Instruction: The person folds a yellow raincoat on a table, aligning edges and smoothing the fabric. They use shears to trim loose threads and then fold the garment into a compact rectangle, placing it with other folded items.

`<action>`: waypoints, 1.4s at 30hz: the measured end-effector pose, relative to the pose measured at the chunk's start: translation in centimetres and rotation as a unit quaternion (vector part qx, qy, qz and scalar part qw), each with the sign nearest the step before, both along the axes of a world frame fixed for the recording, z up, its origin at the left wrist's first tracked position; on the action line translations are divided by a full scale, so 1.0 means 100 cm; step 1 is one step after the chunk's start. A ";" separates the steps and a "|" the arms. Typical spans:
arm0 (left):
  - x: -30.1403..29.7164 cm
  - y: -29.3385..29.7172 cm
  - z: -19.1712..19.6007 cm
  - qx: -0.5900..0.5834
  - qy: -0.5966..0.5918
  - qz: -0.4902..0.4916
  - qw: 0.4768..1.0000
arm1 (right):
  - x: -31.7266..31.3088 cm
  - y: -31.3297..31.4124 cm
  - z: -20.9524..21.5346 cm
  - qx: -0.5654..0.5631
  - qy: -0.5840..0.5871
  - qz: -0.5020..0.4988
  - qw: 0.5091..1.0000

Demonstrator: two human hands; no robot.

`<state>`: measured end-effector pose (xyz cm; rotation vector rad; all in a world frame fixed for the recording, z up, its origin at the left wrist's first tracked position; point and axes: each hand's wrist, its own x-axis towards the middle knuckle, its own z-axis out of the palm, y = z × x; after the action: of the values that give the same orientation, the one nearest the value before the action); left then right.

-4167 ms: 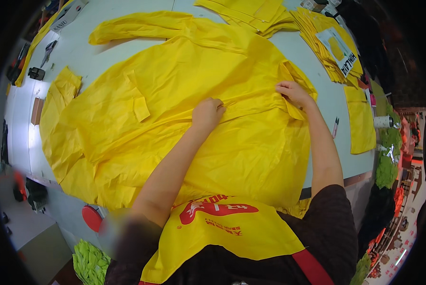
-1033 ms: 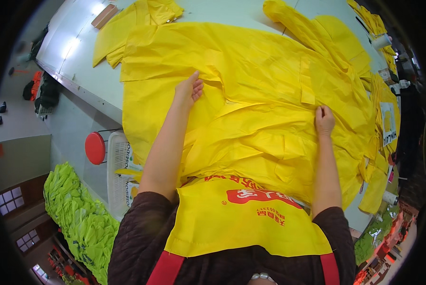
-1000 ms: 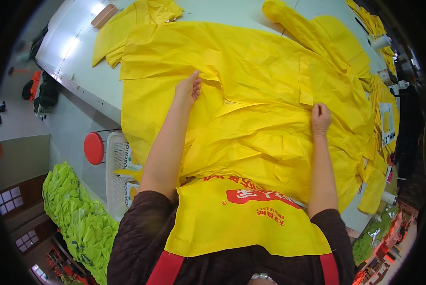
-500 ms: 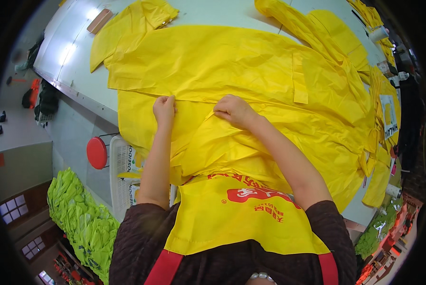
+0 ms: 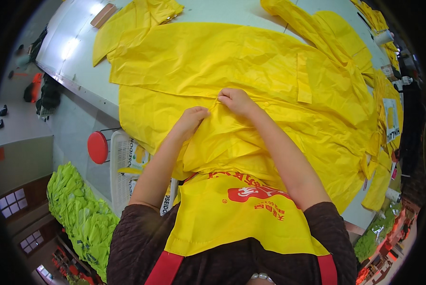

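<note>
A yellow raincoat (image 5: 184, 57) lies spread over the table, its front opening running crosswise before me. My right hand (image 5: 236, 101) pinches the edge of the opening, closed on the fabric. Close by, slightly nearer to me and to the left, my left hand (image 5: 192, 119) is also closed, with its fingertips on a raised fold of the same coat. A small round snap shows on the front just right of my right hand. Most of the fabric between my fingers is hidden.
More folded yellow garments lie at the table's far left (image 5: 127, 38) and right. At left, off the table, are a red stool (image 5: 98, 147), a white plastic basket (image 5: 120, 161) with printed packs, and a lime-green garment heap (image 5: 77, 213). A tan box (image 5: 103, 15) sits at the far left.
My left hand has moved right and toward me along the opening, now close to my right hand. The right hand has shifted slightly away from me, and the fabric between is lifted into a fold.
</note>
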<state>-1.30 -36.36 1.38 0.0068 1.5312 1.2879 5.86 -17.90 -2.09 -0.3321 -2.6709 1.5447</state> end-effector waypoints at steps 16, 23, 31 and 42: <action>-0.047 0.017 0.009 0.021 0.185 -0.068 0.980 | -0.006 0.003 0.028 -0.012 -0.129 -0.003 0.992; -0.053 0.025 -0.016 -0.050 0.354 -0.116 0.927 | -0.017 -0.007 0.028 0.099 -0.200 -0.058 0.973; -0.049 0.027 -0.021 -0.034 0.393 -0.088 0.915 | -0.024 -0.005 0.030 0.118 -0.223 -0.063 0.966; -0.067 0.030 -0.020 -0.102 0.340 -0.160 0.921 | -0.028 -0.009 0.037 0.135 -0.240 -0.064 0.959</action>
<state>-7.97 -33.39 -0.61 0.6046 2.1384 0.8896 3.02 -18.80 1.65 -0.9503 -3.0815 1.1567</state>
